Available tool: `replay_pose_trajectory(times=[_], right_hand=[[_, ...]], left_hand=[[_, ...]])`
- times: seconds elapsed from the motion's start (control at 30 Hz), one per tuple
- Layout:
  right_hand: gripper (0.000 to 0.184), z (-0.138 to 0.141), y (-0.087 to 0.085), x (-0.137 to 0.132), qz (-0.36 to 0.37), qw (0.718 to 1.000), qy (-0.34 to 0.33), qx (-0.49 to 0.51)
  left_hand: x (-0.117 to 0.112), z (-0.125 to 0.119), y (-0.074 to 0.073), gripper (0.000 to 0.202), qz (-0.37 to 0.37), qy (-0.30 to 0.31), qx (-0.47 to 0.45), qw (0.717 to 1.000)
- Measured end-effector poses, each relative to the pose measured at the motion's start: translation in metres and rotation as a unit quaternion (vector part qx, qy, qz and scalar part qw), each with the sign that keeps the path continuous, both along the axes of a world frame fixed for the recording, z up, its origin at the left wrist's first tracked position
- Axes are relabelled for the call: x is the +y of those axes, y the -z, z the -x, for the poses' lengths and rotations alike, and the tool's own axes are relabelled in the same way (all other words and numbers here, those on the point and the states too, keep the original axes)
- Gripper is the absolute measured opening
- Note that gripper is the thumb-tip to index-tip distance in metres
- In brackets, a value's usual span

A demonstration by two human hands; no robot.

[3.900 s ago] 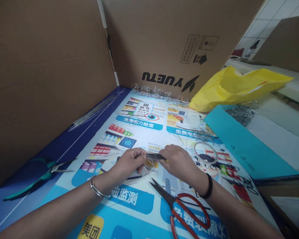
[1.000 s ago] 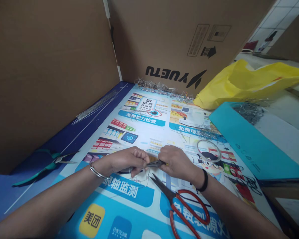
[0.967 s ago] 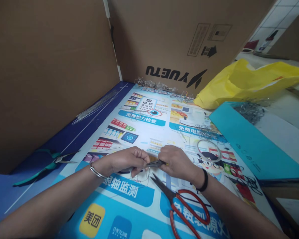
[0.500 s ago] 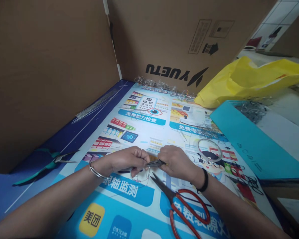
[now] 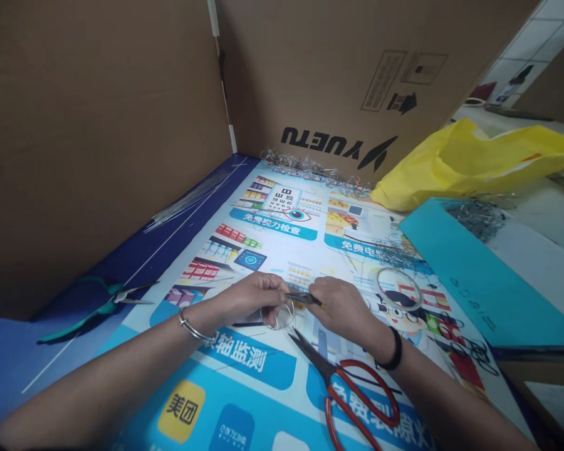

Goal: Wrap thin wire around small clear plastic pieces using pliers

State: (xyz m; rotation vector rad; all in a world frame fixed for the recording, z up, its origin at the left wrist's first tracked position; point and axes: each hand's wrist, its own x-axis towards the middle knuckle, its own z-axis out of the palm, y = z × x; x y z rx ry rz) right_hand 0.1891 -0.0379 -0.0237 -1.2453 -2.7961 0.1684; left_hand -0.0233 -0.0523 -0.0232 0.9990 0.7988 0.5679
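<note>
My left hand (image 5: 262, 294) is closed, pinching a thin wire loop (image 5: 291, 318) that hangs below its fingers. In my closed right hand (image 5: 334, 302) is a pair of dark-jawed pliers (image 5: 305, 298); their handles are mostly hidden in the palm. The jaws point left and meet the wire at my left fingertips. Whether they are clamped on it is too small to tell. Just below the hands lie red-handled scissors (image 5: 328, 374), blades toward the wire loop. Green-handled pliers (image 5: 101, 308) rest at the left on the blue border.
Cardboard walls (image 5: 329, 69) stand at the left and back. Wire scraps (image 5: 305, 164) line the back edge, and straight wires (image 5: 188, 199) lie on the left. At the right are a pale ring (image 5: 380, 287), black loops (image 5: 479, 358), a turquoise box (image 5: 451, 275) and a yellow bag (image 5: 474, 166).
The whole view has shifted slightly, moving everything a little right and down. My hands remain together at the wire, and the pliers' jaws now show more fully, lying nearly level.
</note>
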Motion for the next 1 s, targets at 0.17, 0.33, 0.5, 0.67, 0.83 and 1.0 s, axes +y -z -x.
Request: replay_pose_trajectory(times=[0.17,0.33,0.5,0.67,0.83,1.0], right_hand=[[0.025,0.004,-0.005,-0.004,0.029,0.998,0.062,-0.008],[0.032,0.002,-0.006,-0.002,0.034,0.994,0.102,-0.004],[0.034,0.0,-0.007,-0.001,0.022,0.992,0.126,-0.018],[0.032,0.008,-0.018,0.005,0.016,0.99,0.127,-0.058],[0.032,0.037,-0.035,0.024,0.01,0.989,0.098,-0.108],[0.032,0.071,-0.042,0.052,0.0,0.984,0.105,-0.145]], left_hand=[[0.002,0.002,-0.005,0.015,-0.061,-0.052,0.065,0.995],[0.013,0.021,-0.023,0.015,-0.116,-0.173,0.094,0.974],[0.026,0.048,-0.028,0.013,-0.126,-0.276,0.087,0.949],[0.035,0.068,-0.032,0.015,-0.151,-0.33,0.076,0.929],[0.04,0.08,-0.032,0.016,-0.174,-0.392,0.074,0.9],[0.046,0.09,-0.027,0.018,-0.184,-0.437,0.08,0.877]])
